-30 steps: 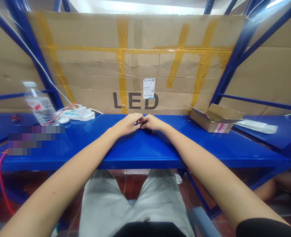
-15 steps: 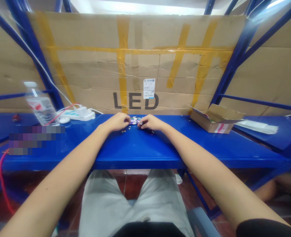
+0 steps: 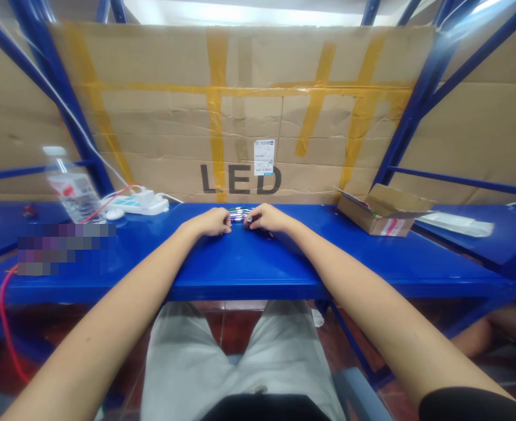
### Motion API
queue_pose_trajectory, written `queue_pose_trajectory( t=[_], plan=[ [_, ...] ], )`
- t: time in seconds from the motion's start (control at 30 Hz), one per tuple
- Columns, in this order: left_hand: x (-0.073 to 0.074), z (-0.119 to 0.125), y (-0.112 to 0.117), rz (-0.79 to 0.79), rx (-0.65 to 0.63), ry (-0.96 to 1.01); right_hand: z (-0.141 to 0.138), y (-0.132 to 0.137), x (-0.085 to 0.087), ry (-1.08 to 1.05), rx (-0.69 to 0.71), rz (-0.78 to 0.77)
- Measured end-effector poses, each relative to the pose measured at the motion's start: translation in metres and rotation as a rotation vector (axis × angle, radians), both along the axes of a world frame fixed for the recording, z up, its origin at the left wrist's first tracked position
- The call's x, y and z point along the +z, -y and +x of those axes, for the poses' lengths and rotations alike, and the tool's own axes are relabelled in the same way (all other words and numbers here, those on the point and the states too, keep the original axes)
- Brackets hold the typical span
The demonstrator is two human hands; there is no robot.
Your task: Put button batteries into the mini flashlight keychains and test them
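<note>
Between my hands, near the back of the blue table (image 3: 240,257), lies a bunch of shiny, thin, multicoloured rods (image 3: 239,214), too small to tell the kind. My left hand (image 3: 214,223) is at their left end, its fingers curled down to the tabletop. What those fingers hold, if anything, is hidden. At the right end my right hand (image 3: 270,218) has thumb and fingers pinched together, with a small silvery round piece (image 3: 249,220) at the fingertips. Under the right palm a small dark purplish piece (image 3: 269,235) shows in part.
Leftward are a tilted water bottle (image 3: 76,190), a white power strip (image 3: 141,202) with cables and a red cable (image 3: 2,316). At right sits an open cardboard box (image 3: 378,213) beside a white packet (image 3: 457,224). A large cardboard sheet (image 3: 170,134) stands behind.
My left hand has come down and slightly toward me, its fingers curling in. It now covers the spot where small loose pieces lay. My right hand has hardly moved.
</note>
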State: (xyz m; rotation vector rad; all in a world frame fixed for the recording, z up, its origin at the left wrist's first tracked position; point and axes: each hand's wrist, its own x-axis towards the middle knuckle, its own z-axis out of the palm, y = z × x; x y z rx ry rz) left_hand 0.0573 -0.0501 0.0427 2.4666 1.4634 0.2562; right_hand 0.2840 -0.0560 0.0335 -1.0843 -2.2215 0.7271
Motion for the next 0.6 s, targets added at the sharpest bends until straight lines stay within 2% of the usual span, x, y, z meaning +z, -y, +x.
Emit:
queue_pose_trajectory(
  t=[0.2, 0.4, 0.6],
  plan=[
    [-0.002, 0.003, -0.001, 0.051, -0.035, 0.041, 0.000, -0.001, -0.001, 0.008, -0.006, -0.014],
    [0.005, 0.003, 0.007, -0.001, -0.047, 0.061, 0.000, -0.002, -0.002, 0.013, 0.012, -0.002],
    [0.004, 0.009, 0.011, 0.065, -0.048, 0.049, 0.002, -0.006, -0.005, -0.001, 0.034, 0.013]
  ],
)
